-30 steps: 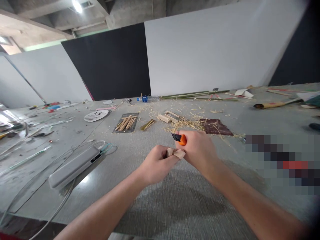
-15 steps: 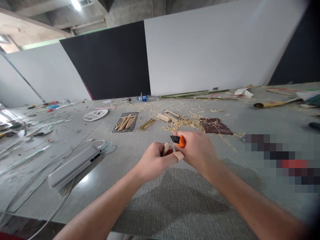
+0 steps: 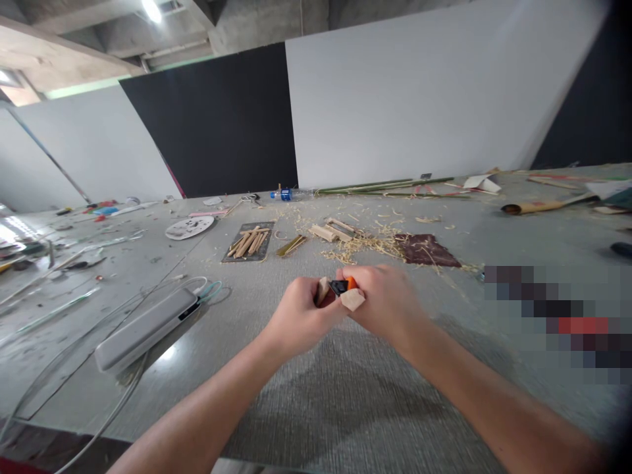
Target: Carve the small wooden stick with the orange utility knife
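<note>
My left hand (image 3: 301, 316) is closed around a small pale wood-like piece (image 3: 322, 289), most of it hidden by the fingers. Something dark reddish shows inside the curl of that hand. Against the left thumb tip lies a pale tan, flat patch (image 3: 352, 300); whether it is held or wrapped on the thumb I cannot tell. An orange and black utility knife (image 3: 340, 287) is gripped in my right hand (image 3: 382, 296), its black end pointing left at the wood-like piece. Both hands meet above the table, and the knife's blade is hidden now.
Beyond my hands lie curly shavings (image 3: 365, 247), a brown mat (image 3: 429, 250), split wood pieces (image 3: 333, 230) and short sticks (image 3: 249, 242) on a dark tile. A grey power bank (image 3: 148, 329) with cables sits at left. Green canes (image 3: 385, 187) and a bottle (image 3: 284, 195) line the wall.
My right hand has moved slightly left and down, bringing the utility knife in closer to the left hand. The thin blade seen earlier is now hidden. My left hand has barely moved.
</note>
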Demonstrator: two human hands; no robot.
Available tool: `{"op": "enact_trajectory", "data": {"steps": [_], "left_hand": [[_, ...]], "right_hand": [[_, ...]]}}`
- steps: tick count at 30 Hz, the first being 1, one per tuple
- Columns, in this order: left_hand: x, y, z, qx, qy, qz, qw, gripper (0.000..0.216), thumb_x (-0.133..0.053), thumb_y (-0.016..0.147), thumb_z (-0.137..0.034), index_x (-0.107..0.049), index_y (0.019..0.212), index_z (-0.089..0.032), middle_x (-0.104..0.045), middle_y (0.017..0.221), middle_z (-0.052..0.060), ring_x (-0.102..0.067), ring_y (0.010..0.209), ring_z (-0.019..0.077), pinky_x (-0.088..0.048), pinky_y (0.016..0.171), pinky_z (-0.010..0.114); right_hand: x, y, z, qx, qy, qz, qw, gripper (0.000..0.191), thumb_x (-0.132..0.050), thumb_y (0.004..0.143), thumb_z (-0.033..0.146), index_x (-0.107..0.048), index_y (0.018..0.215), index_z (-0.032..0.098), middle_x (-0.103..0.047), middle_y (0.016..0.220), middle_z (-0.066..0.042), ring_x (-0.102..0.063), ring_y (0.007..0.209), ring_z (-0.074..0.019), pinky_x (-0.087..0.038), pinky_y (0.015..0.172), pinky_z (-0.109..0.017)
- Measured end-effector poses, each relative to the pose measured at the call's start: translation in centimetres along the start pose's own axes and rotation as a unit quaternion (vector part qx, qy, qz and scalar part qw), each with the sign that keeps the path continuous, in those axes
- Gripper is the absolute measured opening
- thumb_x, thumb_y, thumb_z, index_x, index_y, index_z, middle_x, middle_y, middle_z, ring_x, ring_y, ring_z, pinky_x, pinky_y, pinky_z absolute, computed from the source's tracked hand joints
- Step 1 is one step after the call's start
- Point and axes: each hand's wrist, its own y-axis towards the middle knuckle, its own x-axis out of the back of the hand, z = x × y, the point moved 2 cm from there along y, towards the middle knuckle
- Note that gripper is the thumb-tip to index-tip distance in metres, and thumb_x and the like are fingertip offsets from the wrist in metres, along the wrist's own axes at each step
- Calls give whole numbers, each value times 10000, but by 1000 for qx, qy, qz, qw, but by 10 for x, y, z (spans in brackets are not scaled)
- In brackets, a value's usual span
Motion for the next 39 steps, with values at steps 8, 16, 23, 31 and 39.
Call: {"op": "enact_trajectory", "data": {"steps": [8,16,23,31,39], "left_hand": [[2,3,0,-2,36,-24,999,647,-707,803,-610,-240,593,-215,-228,581,-71,-184,573,92,-156,499,262],[-43,-13,2,24,-28,75,997,604,-662,861,-501,-245,538,-207,-210,557,-69,-188,560,84,-175,513,274],[-17,-3,-1,38,-71,60,995,599,-667,861,-492,-232,558,-213,-194,543,-83,-149,540,82,-140,495,281],[2,0,-4,12,-57,46,997,564,-747,811,-441,-277,598,-213,-231,569,-82,-180,555,86,-142,491,267],[5,1,-2,-5,-33,29,999,542,-740,823,-384,-273,606,-215,-230,589,-79,-168,584,96,-135,492,265]], "right_hand": [[-3,1,0,-25,-31,22,999,150,-522,759,311,-600,666,222,-584,598,-28,-388,541,-149,-188,545,-306],[-1,12,-17,-159,-62,-53,984,170,-507,802,239,-644,710,200,-621,646,-81,-485,550,-177,-219,536,-310],[5,8,-19,-111,-47,-81,989,147,-529,764,232,-543,618,223,-541,575,-30,-418,542,-160,-213,546,-317],[-3,-1,-2,-3,49,-35,998,147,-542,746,292,-478,631,226,-516,571,18,-294,546,-133,-228,566,-301],[-6,0,-3,15,36,-24,999,141,-507,747,310,-480,641,221,-565,604,-4,-310,559,-137,-211,585,-307]]}}
